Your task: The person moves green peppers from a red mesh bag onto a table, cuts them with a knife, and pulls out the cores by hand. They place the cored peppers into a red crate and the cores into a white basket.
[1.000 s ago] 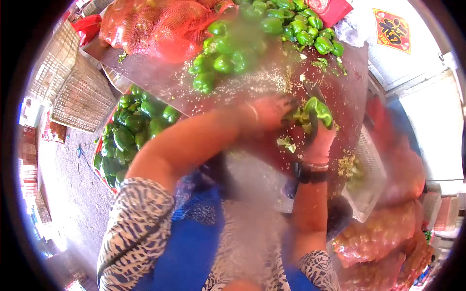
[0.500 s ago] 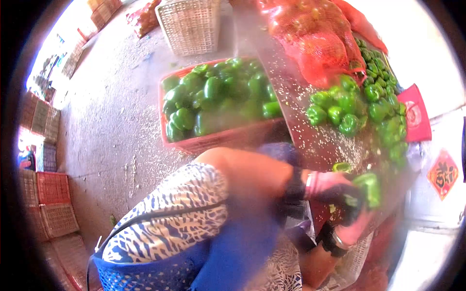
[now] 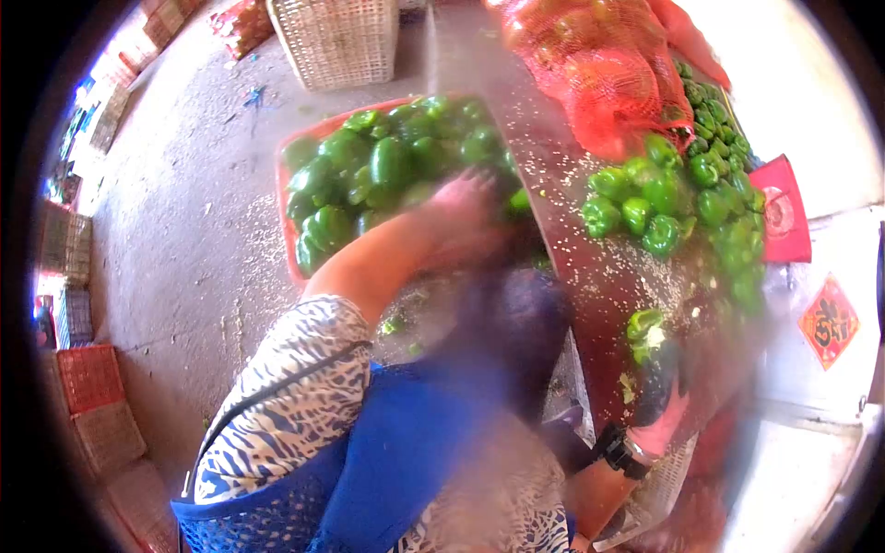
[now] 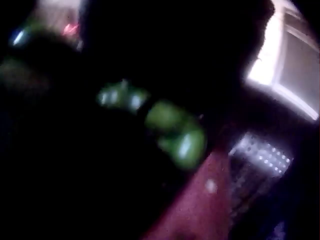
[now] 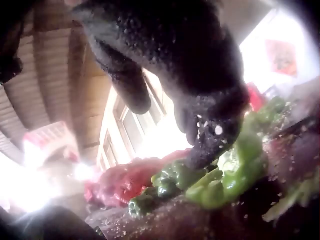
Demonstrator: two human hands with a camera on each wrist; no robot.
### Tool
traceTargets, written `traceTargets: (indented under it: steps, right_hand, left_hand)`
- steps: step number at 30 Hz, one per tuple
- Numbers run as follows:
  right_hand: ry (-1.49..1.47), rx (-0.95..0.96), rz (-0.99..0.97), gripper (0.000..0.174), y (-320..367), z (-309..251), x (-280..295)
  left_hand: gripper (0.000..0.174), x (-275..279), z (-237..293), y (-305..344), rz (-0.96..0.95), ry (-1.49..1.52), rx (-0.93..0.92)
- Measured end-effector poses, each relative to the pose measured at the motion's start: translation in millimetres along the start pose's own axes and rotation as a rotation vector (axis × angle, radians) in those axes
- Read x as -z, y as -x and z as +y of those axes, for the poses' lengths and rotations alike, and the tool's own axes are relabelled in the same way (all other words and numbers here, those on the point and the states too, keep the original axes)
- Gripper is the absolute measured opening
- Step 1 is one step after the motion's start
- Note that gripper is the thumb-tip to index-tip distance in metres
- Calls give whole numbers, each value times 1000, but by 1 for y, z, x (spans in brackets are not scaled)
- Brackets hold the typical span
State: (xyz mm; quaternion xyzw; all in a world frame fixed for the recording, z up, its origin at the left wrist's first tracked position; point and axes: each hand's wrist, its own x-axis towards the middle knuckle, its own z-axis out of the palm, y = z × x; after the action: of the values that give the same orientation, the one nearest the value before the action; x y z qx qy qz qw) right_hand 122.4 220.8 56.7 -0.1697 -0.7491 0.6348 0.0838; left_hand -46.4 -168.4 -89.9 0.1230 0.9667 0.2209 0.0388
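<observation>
Bell peppers (image 3: 392,163) in a red crate (image 3: 284,217), upper centre of frame, are being partly covered by the blurred left hand (image 3: 464,201), grip indeterminable; lower right, a cut pepper (image 3: 643,323) is being touched by the gloved right hand (image 3: 659,387), grasp unconfirmed.

Grey, littered concrete floor (image 3: 184,249) spreads to the left, where stacked crates (image 3: 95,378) line the edge and a pale crate (image 3: 339,46) stands beyond. A dark red table (image 3: 604,346) strewn with pale specks faces a white wall (image 3: 811,101) bearing a red sign (image 3: 828,322). The right wrist view shows a ribbed roof (image 5: 50,75), a paned window (image 5: 137,125) and glaring daylight.
</observation>
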Motion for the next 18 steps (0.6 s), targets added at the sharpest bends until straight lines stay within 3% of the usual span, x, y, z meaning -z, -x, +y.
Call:
traceTargets:
  steps: [1, 2, 3, 5, 6, 8, 9, 10, 11, 12, 14, 16, 17, 18]
  right_hand:
    - [-38, -53, 57, 34, -2, 5, 7]
    - [240, 203, 68, 35, 0, 7, 9]
    - [535, 438, 90, 37, 0, 7, 8]
    - [217, 5, 165, 35, -10, -8, 15]
    - [293, 48, 150, 38, -30, 19, 35]
    - [445, 178, -10, 56, -32, -2, 10]
    - [603, 36, 1, 68, -34, -6, -2]
    - [769, 163, -91, 77, -49, 13, -3]
    - [1084, 275, -19, 74, -48, 15, -18]
    - [1246, 273, 57, 72, -50, 29, -26]
    - [1209, 222, 116, 66, -65, 49, -25]
    - [819, 119, 73, 61, -80, 54, 0]
    - [375, -83, -31, 50, -76, 39, 10]
    - [269, -50, 18, 45, -81, 53, 24]
  left_hand:
    - [58, -1, 3, -2, 52, -21, -55]
    - [56, -3, 7, -3, 93, -42, -121]
    - [49, -16, -10, -23, -36, 36, -78]
    - [42, -28, -36, -51, -181, 150, -80]
    - [40, -26, -45, -58, -205, 195, -133]
    - [38, 49, 23, -36, -176, -166, 19]
    - [35, 37, 7, -47, -74, -189, -12]
    - [34, 52, 29, -44, -54, -169, -32]
    - [33, 71, 56, -34, -29, -152, -41]
    - [31, 77, 71, -32, 46, -121, -117]
    - [30, 92, 119, -18, 162, 100, -303]
    - [31, 99, 170, -10, 7, 589, -406]
    - [35, 104, 205, -3, -132, 820, -364]
    - [38, 91, 222, -5, -211, 904, -427]
